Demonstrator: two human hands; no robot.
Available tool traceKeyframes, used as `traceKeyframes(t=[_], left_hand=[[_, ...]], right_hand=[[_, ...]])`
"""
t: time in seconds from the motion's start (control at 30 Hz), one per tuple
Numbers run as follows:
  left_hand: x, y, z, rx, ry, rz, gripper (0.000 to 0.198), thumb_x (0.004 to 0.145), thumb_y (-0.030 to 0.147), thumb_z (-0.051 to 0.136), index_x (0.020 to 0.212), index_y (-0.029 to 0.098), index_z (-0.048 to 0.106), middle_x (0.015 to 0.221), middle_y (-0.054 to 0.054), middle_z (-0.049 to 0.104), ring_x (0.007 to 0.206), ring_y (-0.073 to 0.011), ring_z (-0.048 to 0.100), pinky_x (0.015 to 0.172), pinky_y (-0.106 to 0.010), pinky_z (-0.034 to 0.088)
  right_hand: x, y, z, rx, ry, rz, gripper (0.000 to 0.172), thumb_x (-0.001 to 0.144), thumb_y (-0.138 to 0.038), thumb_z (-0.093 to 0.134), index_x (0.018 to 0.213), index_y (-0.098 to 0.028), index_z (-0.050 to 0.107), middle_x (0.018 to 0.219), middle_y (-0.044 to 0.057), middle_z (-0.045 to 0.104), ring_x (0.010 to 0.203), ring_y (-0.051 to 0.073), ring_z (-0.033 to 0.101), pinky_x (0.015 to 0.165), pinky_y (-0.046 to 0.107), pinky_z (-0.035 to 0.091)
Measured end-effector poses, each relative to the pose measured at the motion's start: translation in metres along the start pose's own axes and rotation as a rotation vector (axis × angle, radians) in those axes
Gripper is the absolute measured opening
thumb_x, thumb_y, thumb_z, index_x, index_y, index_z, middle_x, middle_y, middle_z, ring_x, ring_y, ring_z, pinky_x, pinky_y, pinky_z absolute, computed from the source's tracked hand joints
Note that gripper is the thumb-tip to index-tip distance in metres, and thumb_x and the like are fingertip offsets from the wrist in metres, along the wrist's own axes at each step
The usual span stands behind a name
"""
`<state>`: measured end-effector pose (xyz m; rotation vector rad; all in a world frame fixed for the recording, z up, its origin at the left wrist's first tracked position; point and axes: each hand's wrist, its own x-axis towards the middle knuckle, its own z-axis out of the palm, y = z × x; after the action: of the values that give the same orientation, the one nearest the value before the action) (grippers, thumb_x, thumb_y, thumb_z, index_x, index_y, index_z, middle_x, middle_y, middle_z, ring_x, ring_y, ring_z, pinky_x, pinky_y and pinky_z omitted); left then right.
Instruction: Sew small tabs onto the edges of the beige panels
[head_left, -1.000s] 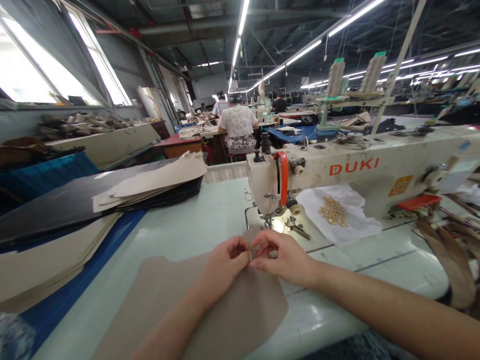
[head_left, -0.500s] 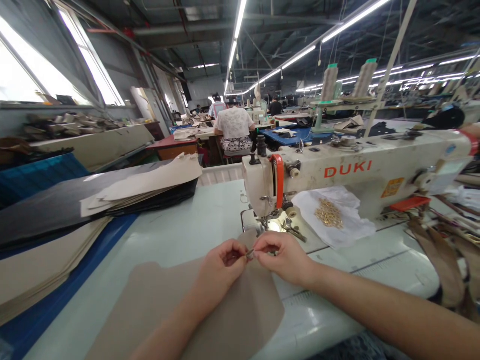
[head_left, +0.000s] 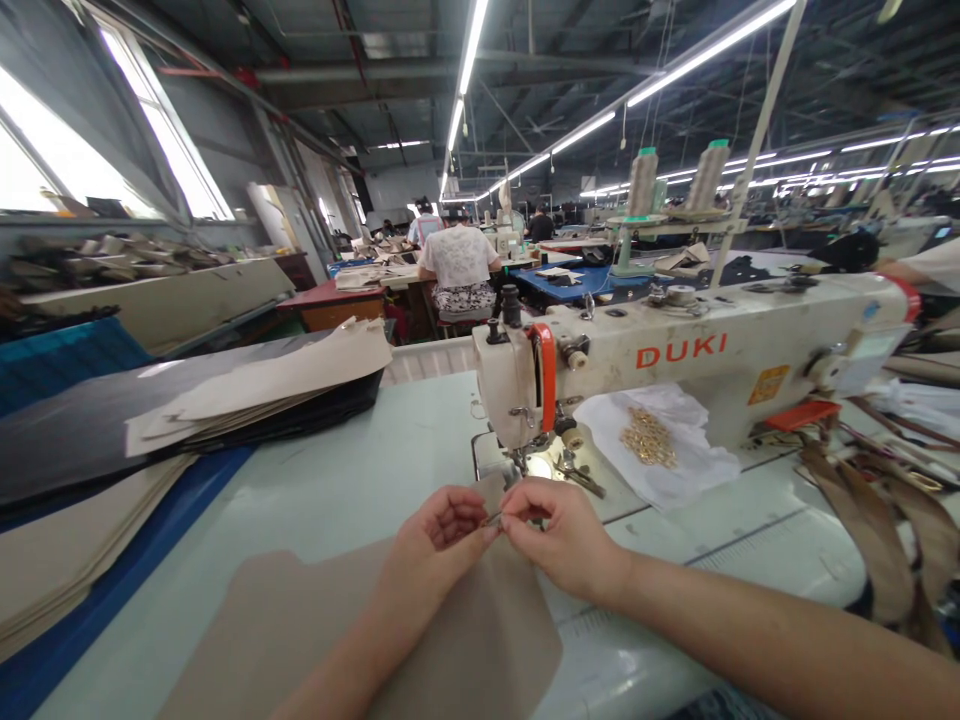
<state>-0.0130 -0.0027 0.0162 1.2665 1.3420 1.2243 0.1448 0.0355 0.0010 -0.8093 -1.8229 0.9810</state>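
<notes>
My left hand point(head_left: 442, 540) and my right hand point(head_left: 566, 535) meet fingertip to fingertip in front of the sewing machine point(head_left: 517, 390). Both are closed in a pinch around something small and thin, too little of which shows to name it. Under my hands lies a large taupe panel point(head_left: 307, 610), flat on the pale table point(head_left: 330, 475); its narrow far end reaches toward the machine's needle area. Several small gold-coloured metal pieces point(head_left: 647, 437) are heaped on a crumpled white sheet point(head_left: 697, 475) to the right of the needle.
Stacked beige panels point(head_left: 262, 385) lie on dark material at the left, with another beige stack point(head_left: 82, 540) on blue sheeting point(head_left: 165, 560) nearer me. Brown straps point(head_left: 847, 530) hang at the right. Thread cones point(head_left: 705, 175) stand behind the machine; a seated person point(head_left: 459, 262) is farther off.
The whole view has shifted slightly, with the machine and stacks now a little farther left. My hands keep pinching at the same place, the fingertips slightly closer together.
</notes>
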Motion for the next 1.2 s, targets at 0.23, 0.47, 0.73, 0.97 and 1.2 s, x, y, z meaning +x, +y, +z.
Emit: traceKeyframes(t=[0.23,0.47,0.73,0.97,1.2], left_hand=[[-0.008,-0.003,0.0,0.243,0.04,0.182,0.01,0.071,0.027,0.064,0.074,0.019,0.058,0.071,0.001,0.061,0.069,-0.015,0.059,0.067,-0.025,0.048],[-0.013,-0.001,-0.001,0.355,0.059,0.246,0.006,0.073,0.025,0.06,0.072,0.02,0.057,0.07,0.001,0.061,0.069,-0.0153,0.059,0.068,-0.024,0.047],[-0.01,-0.003,-0.001,0.296,0.038,0.192,0.012,0.073,0.028,0.062,0.083,0.022,0.06,0.079,0.0,0.066,0.077,-0.0175,0.063,0.073,-0.026,0.049],[-0.01,-0.001,-0.003,0.452,0.006,0.117,0.019,0.077,0.039,0.06,0.082,0.022,0.068,0.076,0.0,0.07,0.072,-0.0186,0.063,0.069,-0.026,0.047],[-0.011,0.0,-0.002,0.606,0.006,0.179,0.022,0.08,0.038,0.052,0.083,0.022,0.067,0.078,0.001,0.071,0.073,-0.0179,0.064,0.071,-0.027,0.048]], right_hand=[[0.0,-0.001,-0.001,-0.012,-0.029,-0.047,0.011,0.072,-0.014,0.055,0.063,-0.018,0.061,0.071,0.0,0.065,0.066,0.013,0.057,0.062,0.023,0.043],[-0.001,0.005,0.0,0.281,-0.056,0.166,0.005,0.069,-0.021,0.063,0.071,-0.018,0.06,0.064,-0.002,0.061,0.058,0.011,0.054,0.055,0.021,0.042],[-0.001,0.004,-0.002,0.216,-0.117,0.169,0.006,0.072,-0.021,0.059,0.067,-0.017,0.061,0.058,-0.004,0.056,0.052,0.008,0.046,0.05,0.019,0.035],[-0.001,0.004,-0.004,0.134,-0.105,0.132,0.006,0.072,-0.017,0.058,0.07,-0.016,0.063,0.059,-0.004,0.057,0.054,0.008,0.047,0.052,0.019,0.036],[-0.002,0.0,-0.008,-0.02,-0.11,0.031,0.008,0.076,-0.016,0.059,0.075,-0.016,0.066,0.066,-0.002,0.063,0.061,0.009,0.055,0.056,0.017,0.038]])
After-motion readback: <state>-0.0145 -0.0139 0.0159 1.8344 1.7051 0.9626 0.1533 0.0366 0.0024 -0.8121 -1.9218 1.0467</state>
